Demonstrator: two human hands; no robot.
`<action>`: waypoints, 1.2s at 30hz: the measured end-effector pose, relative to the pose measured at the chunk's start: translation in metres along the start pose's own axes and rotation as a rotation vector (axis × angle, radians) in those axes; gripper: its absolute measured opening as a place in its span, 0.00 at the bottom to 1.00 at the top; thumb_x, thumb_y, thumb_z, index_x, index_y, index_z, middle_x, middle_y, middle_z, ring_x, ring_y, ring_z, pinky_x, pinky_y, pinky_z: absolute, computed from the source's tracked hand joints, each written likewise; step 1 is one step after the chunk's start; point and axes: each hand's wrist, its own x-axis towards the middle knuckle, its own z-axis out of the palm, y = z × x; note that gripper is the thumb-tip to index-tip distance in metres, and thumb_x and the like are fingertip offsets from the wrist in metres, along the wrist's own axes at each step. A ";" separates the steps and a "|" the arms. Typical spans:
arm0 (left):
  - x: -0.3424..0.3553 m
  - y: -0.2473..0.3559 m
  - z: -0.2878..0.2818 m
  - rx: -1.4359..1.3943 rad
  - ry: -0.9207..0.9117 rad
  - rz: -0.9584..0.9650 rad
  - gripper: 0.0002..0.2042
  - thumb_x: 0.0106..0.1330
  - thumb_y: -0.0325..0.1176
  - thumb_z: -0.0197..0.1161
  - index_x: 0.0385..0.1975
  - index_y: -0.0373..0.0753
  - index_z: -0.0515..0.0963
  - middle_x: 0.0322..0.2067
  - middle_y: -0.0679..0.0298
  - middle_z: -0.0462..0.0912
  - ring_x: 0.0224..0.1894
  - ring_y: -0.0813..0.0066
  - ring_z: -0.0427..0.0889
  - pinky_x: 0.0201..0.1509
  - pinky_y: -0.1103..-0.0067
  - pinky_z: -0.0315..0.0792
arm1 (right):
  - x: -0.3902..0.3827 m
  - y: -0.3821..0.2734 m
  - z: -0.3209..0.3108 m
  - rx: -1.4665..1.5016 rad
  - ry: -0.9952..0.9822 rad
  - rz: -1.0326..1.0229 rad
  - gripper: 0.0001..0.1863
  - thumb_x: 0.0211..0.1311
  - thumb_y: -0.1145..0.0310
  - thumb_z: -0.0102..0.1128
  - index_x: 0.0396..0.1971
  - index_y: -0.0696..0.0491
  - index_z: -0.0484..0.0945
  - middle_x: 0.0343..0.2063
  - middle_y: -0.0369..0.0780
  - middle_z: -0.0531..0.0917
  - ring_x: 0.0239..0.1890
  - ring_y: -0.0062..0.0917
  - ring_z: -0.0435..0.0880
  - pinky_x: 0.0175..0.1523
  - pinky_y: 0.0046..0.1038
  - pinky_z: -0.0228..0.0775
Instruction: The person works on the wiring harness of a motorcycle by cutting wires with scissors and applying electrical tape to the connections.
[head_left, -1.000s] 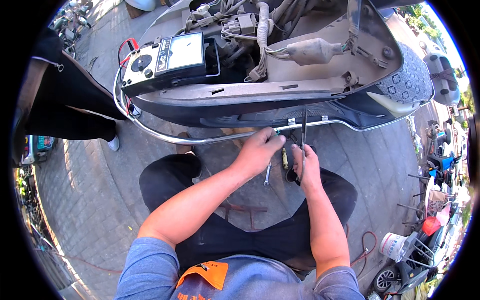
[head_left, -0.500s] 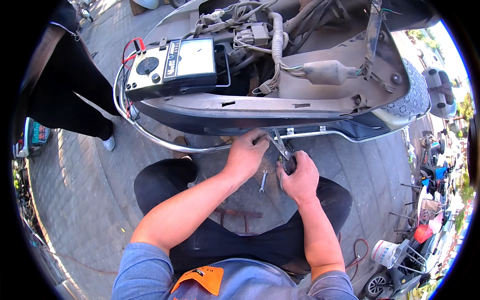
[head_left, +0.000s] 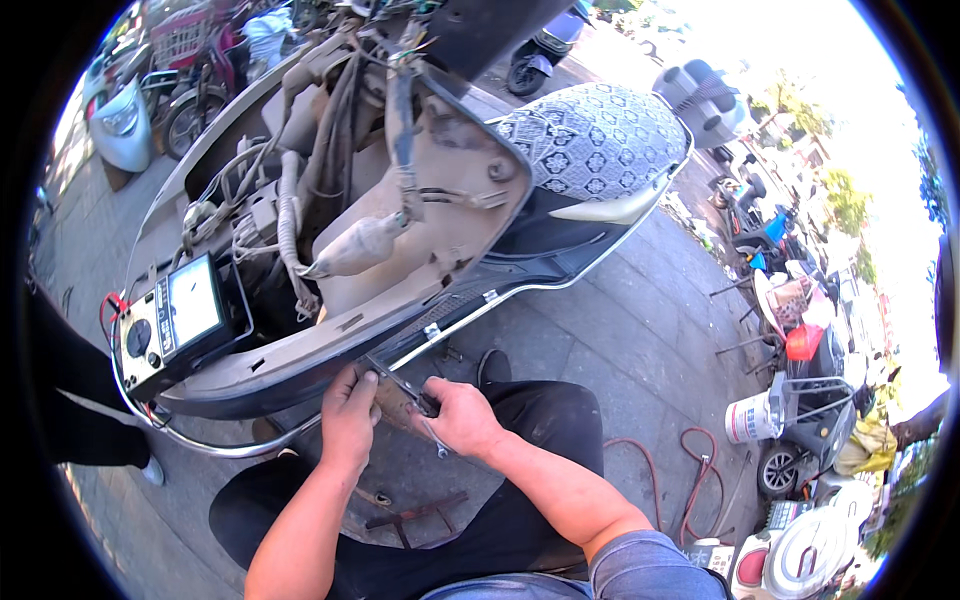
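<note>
My right hand is closed round the dark handles of what look like pliers, their long metal jaws pointing up and left toward my left hand. The fingers of my left hand are pinched together close by the jaw tips; whatever they hold is too small to make out. Both hands are in front of the scooter's lower side panel, just below its chrome side rail. On the paving beneath my right hand lies a wrench, mostly hidden by the hand.
An analog multimeter with red leads rests on the opened scooter body, beside exposed wiring. Someone in dark trousers stands at the left. A red-brown hose and a white bucket are at the right. A metal stand lies between my legs.
The view has swung to the right, so the scooter and multimeter appear farther left and tilted. My hands stay close together, and the pliers' jaws look more closed than before.
</note>
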 end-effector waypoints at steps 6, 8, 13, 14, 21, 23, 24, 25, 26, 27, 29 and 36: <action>0.000 -0.009 0.005 0.520 0.043 0.194 0.20 0.76 0.37 0.74 0.27 0.41 0.69 0.25 0.75 0.65 0.31 0.82 0.61 0.34 0.75 0.62 | -0.014 0.003 0.005 0.166 -0.123 0.144 0.21 0.68 0.55 0.73 0.32 0.60 0.80 0.25 0.48 0.85 0.26 0.35 0.85 0.37 0.39 0.78; 0.001 -0.011 0.009 0.531 0.057 0.241 0.22 0.73 0.34 0.77 0.25 0.41 0.66 0.25 0.74 0.63 0.31 0.81 0.60 0.34 0.74 0.62 | -0.017 0.005 0.005 0.223 -0.140 0.176 0.20 0.70 0.56 0.73 0.33 0.60 0.81 0.23 0.43 0.84 0.26 0.25 0.81 0.36 0.36 0.77; -0.001 -0.011 0.008 0.479 0.072 0.220 0.25 0.72 0.35 0.78 0.24 0.42 0.64 0.24 0.74 0.63 0.31 0.81 0.60 0.34 0.75 0.62 | -0.021 0.009 0.011 0.349 -0.183 0.214 0.22 0.69 0.52 0.74 0.36 0.58 0.83 0.22 0.44 0.83 0.26 0.29 0.83 0.37 0.38 0.76; -0.001 -0.011 0.008 0.472 0.073 0.220 0.25 0.72 0.35 0.78 0.23 0.42 0.64 0.24 0.74 0.63 0.31 0.81 0.60 0.34 0.75 0.62 | -0.021 0.009 0.012 0.372 -0.185 0.213 0.21 0.69 0.52 0.74 0.36 0.58 0.83 0.21 0.42 0.83 0.26 0.25 0.82 0.36 0.36 0.75; -0.009 0.002 0.011 0.525 0.116 0.216 0.23 0.71 0.38 0.78 0.24 0.38 0.68 0.22 0.72 0.66 0.29 0.80 0.63 0.32 0.73 0.63 | -0.022 0.011 0.018 0.550 -0.252 0.262 0.18 0.71 0.56 0.76 0.33 0.56 0.83 0.19 0.33 0.80 0.22 0.15 0.76 0.28 0.28 0.69; -0.007 0.002 0.013 0.630 0.154 0.206 0.23 0.71 0.40 0.78 0.24 0.37 0.69 0.22 0.69 0.67 0.29 0.79 0.64 0.33 0.71 0.65 | -0.020 0.016 0.019 0.566 -0.253 0.235 0.15 0.71 0.59 0.75 0.35 0.56 0.83 0.22 0.30 0.79 0.24 0.13 0.75 0.29 0.27 0.69; -0.003 0.001 0.011 0.624 0.136 0.225 0.24 0.70 0.41 0.79 0.25 0.36 0.69 0.22 0.68 0.68 0.29 0.78 0.65 0.33 0.70 0.66 | -0.022 0.017 0.023 0.572 -0.188 0.158 0.14 0.72 0.60 0.73 0.36 0.56 0.83 0.23 0.29 0.79 0.25 0.12 0.76 0.29 0.27 0.70; -0.006 -0.004 0.005 0.625 0.133 0.214 0.24 0.70 0.42 0.79 0.25 0.35 0.70 0.22 0.66 0.68 0.30 0.76 0.65 0.34 0.69 0.67 | -0.025 0.015 0.026 0.569 -0.147 0.072 0.13 0.72 0.62 0.72 0.35 0.57 0.83 0.23 0.30 0.79 0.25 0.13 0.76 0.29 0.27 0.70; -0.013 -0.008 0.004 0.599 0.121 0.190 0.24 0.69 0.43 0.80 0.25 0.35 0.71 0.22 0.67 0.69 0.29 0.76 0.65 0.33 0.69 0.67 | -0.027 0.026 0.033 0.571 -0.216 0.206 0.13 0.71 0.62 0.72 0.35 0.58 0.82 0.23 0.30 0.80 0.26 0.14 0.77 0.30 0.27 0.70; -0.009 -0.006 0.002 0.559 0.122 0.224 0.25 0.69 0.44 0.80 0.24 0.35 0.71 0.22 0.67 0.69 0.29 0.76 0.65 0.33 0.69 0.67 | -0.023 -0.007 0.009 0.553 -0.309 0.372 0.14 0.71 0.62 0.72 0.35 0.58 0.82 0.23 0.31 0.80 0.27 0.14 0.76 0.31 0.27 0.70; -0.011 -0.009 0.007 0.580 0.135 0.228 0.25 0.70 0.42 0.80 0.24 0.36 0.69 0.21 0.69 0.67 0.29 0.77 0.64 0.32 0.70 0.66 | -0.028 -0.002 0.011 0.595 -0.281 0.363 0.14 0.72 0.63 0.72 0.34 0.59 0.81 0.23 0.31 0.80 0.26 0.14 0.74 0.31 0.27 0.67; -0.004 0.000 0.001 0.392 0.170 0.199 0.22 0.74 0.41 0.78 0.26 0.42 0.69 0.26 0.77 0.66 0.32 0.85 0.62 0.33 0.78 0.61 | -0.016 0.019 0.004 0.825 -0.068 0.418 0.10 0.80 0.62 0.67 0.36 0.50 0.80 0.22 0.26 0.75 0.20 0.10 0.71 0.26 0.19 0.62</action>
